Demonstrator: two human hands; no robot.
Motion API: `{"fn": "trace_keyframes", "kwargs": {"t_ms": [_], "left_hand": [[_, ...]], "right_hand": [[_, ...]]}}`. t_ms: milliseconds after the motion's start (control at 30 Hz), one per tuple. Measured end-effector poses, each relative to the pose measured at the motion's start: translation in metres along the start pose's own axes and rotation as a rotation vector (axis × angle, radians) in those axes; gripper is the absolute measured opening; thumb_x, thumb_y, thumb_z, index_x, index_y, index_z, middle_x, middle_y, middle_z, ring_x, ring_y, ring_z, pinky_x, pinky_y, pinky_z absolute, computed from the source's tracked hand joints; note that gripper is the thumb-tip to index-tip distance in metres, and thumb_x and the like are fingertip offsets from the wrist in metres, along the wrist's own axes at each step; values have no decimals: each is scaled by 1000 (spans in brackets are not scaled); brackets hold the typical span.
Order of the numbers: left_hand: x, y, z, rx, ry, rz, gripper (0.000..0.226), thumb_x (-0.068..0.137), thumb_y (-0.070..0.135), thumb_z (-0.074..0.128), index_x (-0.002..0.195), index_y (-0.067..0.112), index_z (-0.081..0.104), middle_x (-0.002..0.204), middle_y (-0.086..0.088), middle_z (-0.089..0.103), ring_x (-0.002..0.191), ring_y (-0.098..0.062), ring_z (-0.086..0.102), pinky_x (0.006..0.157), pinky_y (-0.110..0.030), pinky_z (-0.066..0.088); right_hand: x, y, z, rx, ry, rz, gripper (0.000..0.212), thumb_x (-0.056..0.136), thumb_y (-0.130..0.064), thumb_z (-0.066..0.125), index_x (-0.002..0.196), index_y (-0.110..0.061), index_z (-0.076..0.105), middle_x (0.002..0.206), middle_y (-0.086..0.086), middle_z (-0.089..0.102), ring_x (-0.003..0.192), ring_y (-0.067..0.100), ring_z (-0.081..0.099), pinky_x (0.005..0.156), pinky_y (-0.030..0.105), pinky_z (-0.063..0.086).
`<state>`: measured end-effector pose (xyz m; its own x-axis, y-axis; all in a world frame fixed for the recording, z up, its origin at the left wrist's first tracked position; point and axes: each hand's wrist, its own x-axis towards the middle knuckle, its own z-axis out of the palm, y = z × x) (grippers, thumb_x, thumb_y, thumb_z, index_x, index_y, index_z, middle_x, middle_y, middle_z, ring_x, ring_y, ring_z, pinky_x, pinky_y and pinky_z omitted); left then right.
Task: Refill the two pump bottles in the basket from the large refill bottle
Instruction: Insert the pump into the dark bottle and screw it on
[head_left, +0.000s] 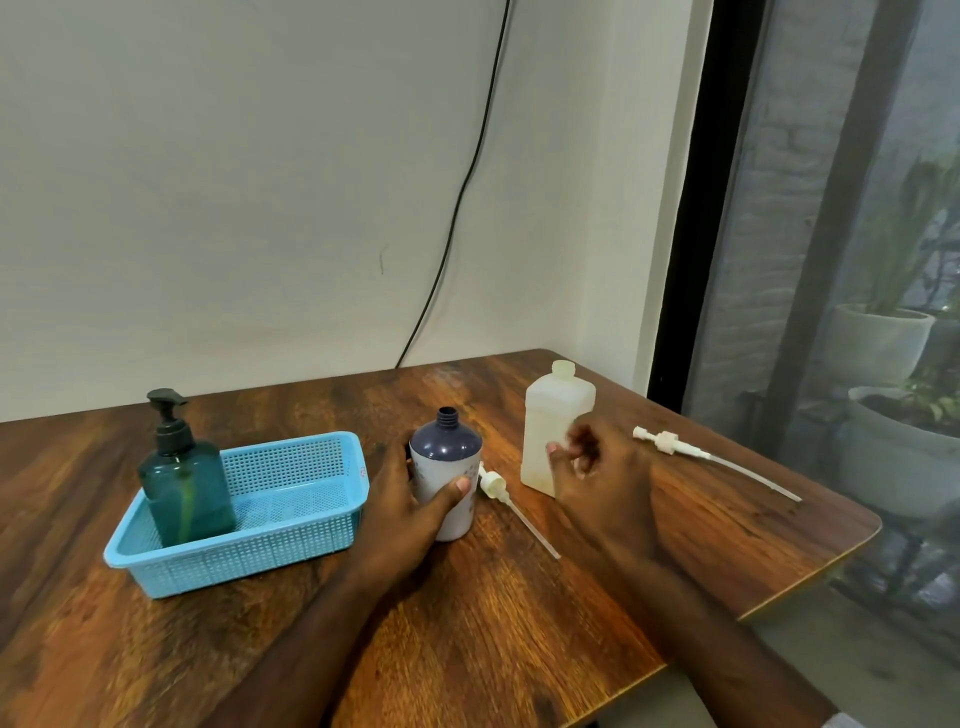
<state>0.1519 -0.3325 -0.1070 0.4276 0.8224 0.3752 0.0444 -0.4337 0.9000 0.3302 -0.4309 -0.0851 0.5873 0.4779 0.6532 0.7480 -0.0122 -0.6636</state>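
my left hand (410, 499) is wrapped around the dark-topped pump bottle (445, 470), thumb across its front, holding it upright on the table (519, 613) just right of the blue basket (291, 519). its neck is open; its pump head (493, 486) lies on the table right beside it, tube pointing toward me.

my right hand (597, 467) is at the large refill bottle (556, 426), fingers loosely curled against its lower right side. the hand is blurred, so i can't tell if it has a real grip yet or is only touching. that bottle stands upright with its cap off, long axis vertical, just right of the open pump bottle and a little farther from me. a second pump (670, 444) with a long tube lies well off to the right.

what matters next, as i judge it: the refill bottle sits to the right of the open neck, so the right hand is the one to lift and tip it leftward over that neck while the left steadies the target. the necks are narrow, so alignment will be fussy.

the teal pump bottle (184, 473) is upright in the basket's left end, pump on, not yet opened.
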Motion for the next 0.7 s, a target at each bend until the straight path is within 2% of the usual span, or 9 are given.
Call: {"fn": "trace_keyframes", "kwargs": {"t_ms": [67, 167, 267, 333, 400, 500, 600, 700], "left_hand": [[1, -1, 0, 4, 2, 3, 53, 84, 33, 75, 119, 50, 40, 115, 30, 53, 99, 25, 52, 70, -8, 49], [1, -5, -1, 28, 7, 28, 59, 81, 38, 76, 128, 45, 40, 124, 25, 56, 110, 10, 57, 80, -16, 51], [0, -5, -3, 33, 2, 37, 57, 82, 34, 77, 121, 50, 40, 120, 25, 57, 104, 18, 56, 78, -11, 51], [0, -4, -3, 30, 6, 32, 53, 82, 32, 77, 114, 52, 40, 115, 27, 57, 99, 22, 55, 76, -11, 51], [0, -4, -3, 19, 4, 18, 52, 81, 33, 78, 112, 53, 41, 114, 26, 57, 98, 23, 55, 74, -11, 51], [1, -4, -1, -19, 2, -1, 51, 81, 37, 77, 114, 51, 41, 113, 26, 56, 94, 25, 54, 68, -8, 49], [0, -1, -1, -55, 2, 9, 47, 85, 34, 73, 116, 51, 41, 114, 28, 56, 95, 25, 55, 70, -7, 49], [-2, -2, -1, -61, 0, 15, 47, 86, 34, 72, 119, 51, 42, 115, 30, 57, 101, 22, 55, 75, -9, 51]], "right_hand": [[-1, -11, 8, -147, -205, -62, 16, 88, -30, 74, 98, -29, 62, 102, -9, 67, 91, 8, 59, 89, 35, 57], [7, -22, 26, -309, -498, -3, 24, 94, -35, 65, 118, -28, 62, 121, -5, 65, 111, 16, 57, 103, 40, 45], [9, -22, 42, -360, -613, -17, 28, 95, -35, 63, 122, -26, 60, 121, -1, 65, 110, 19, 58, 101, 40, 45], [8, -16, 50, -377, -612, -51, 27, 93, -37, 64, 118, -25, 63, 115, 0, 69, 101, 18, 62, 93, 36, 51], [7, -11, 55, -382, -622, -55, 24, 93, -39, 65, 113, -26, 64, 110, 0, 70, 93, 16, 62, 85, 32, 51], [8, -5, 58, -359, -593, -46, 20, 93, -39, 66, 109, -27, 62, 110, -1, 69, 91, 13, 58, 84, 29, 48], [10, -11, 54, -186, -414, -26, 24, 93, -38, 66, 114, -27, 62, 110, -5, 69, 90, 7, 55, 77, 20, 41], [22, -28, 46, 124, -176, -13, 27, 89, -30, 73, 115, -24, 66, 103, -11, 71, 83, -3, 64, 66, 10, 48]]}}
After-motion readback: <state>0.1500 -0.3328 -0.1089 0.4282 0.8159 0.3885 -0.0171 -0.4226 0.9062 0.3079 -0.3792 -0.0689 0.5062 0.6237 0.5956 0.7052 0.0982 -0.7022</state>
